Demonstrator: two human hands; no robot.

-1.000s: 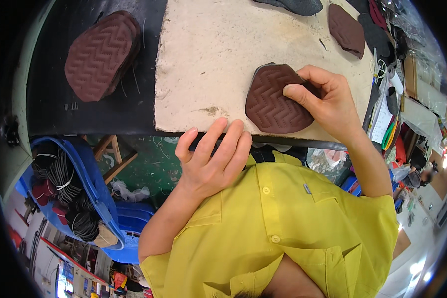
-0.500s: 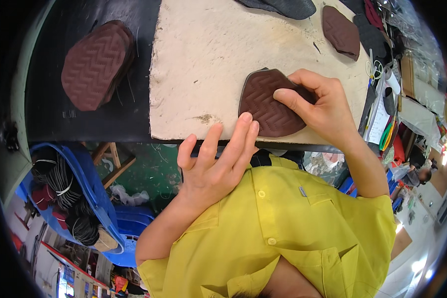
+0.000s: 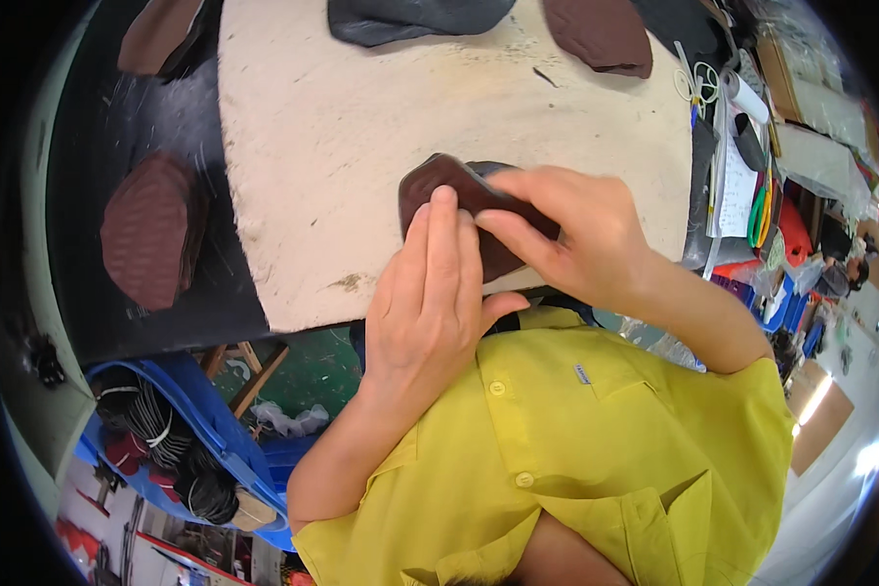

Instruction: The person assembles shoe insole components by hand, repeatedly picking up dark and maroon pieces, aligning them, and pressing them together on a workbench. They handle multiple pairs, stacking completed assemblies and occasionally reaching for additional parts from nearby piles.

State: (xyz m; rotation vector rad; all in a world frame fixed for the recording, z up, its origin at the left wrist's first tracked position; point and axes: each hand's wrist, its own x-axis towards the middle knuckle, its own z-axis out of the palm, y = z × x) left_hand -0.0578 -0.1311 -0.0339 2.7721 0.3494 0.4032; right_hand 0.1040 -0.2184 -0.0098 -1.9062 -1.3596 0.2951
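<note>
A brown leather-like piece [image 3: 423, 184] with quilted zigzag stitching lies near the front edge of the pale board [image 3: 322, 176]. My left hand [image 3: 422, 308] rests on it with fingers stretched out flat and the thumb apart. Between thumb and fingers, my right hand [image 3: 586, 234] pinches its right side, which is raised and folded toward the left fingers. A dark layer shows behind the raised edge. Much of the piece is hidden under both hands.
A stack of brown quilted pieces [image 3: 148, 230] sits on the black tabletop [image 3: 205, 327] at left. Black pieces [image 3: 410, 20] and a brown stack [image 3: 601, 37] lie at the far side. Scissors [image 3: 758, 220] and papers stand at right. Below left is a blue bin [image 3: 200, 415] of bundled material.
My left hand has moved onto the piece and flattened over it. The right hand has lifted and folded its right side. The whole view has shifted, so the table appears turned.
</note>
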